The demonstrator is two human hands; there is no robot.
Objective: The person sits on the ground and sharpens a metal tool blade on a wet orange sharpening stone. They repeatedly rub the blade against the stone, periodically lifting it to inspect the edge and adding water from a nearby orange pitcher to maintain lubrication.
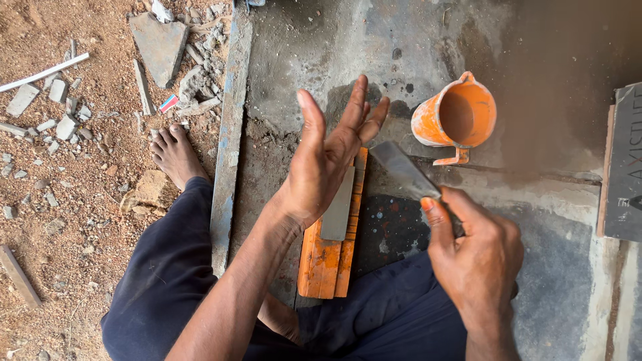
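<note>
Rough grey concrete [535, 220], damp and stained dark in patches, made up the work surface, with red dirt and broken stone rubble [194, 73] lying off to the far left beyond a blue-edged metal strip [227, 147]. On the concrete, just in front of the seated person's crossed legs, lay a grey sharpening stone [338, 207] bedded in an orange wooden block [328, 264], set lengthwise so a blade could be drawn along it. The left hand [324, 160] hovered above the stone's far end, fully open, fingers spread and palm turned to the right, gripping nothing. The right hand [478, 257] was closed firmly round the handle of a flat chisel [404, 170], thumb pressed along the shank to steady it, the blade angled up and left toward the open palm. That blade looked broad, dull grey and smooth, its end squared. An orange plastic jug [455, 117], smeared with grey residue, stood within easy reach at the far right, and a dark slab [625, 167] rested at the right edge.
</note>
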